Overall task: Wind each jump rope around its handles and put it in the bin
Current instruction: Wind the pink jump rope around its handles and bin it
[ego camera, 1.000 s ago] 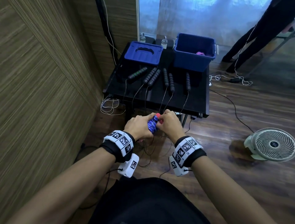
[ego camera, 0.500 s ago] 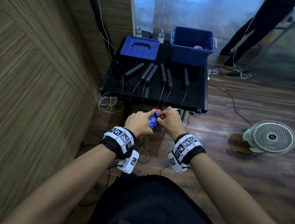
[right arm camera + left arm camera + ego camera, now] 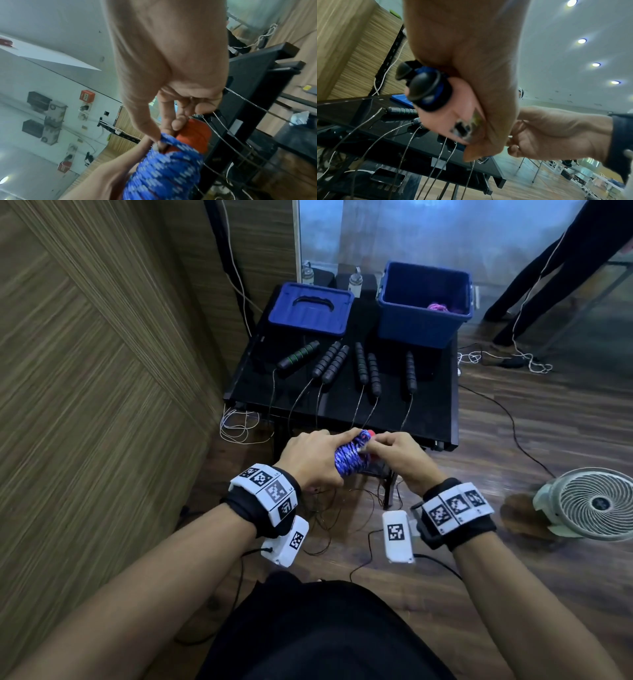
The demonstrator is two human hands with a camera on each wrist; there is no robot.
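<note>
A blue patterned jump rope is wound in a thick bundle round its handles, whose red ends and black caps stick out. My left hand grips the bundle round its middle. My right hand pinches the last loop of blue rope at the red end with thumb and forefinger. The open blue bin stands at the table's far right with a pink wound rope inside. Several black-handled ropes lie on the black table, their thin cords hanging over the front edge.
A blue lid lies at the table's far left. A white fan stands on the wood floor at right. A wooden wall runs along the left. Loose cables cross the floor, and a person's legs stand beyond the bin.
My hands have stayed joined on the bundle just in front of the table; the right hand has shifted slightly at the red end. The head view has tilted a little.
</note>
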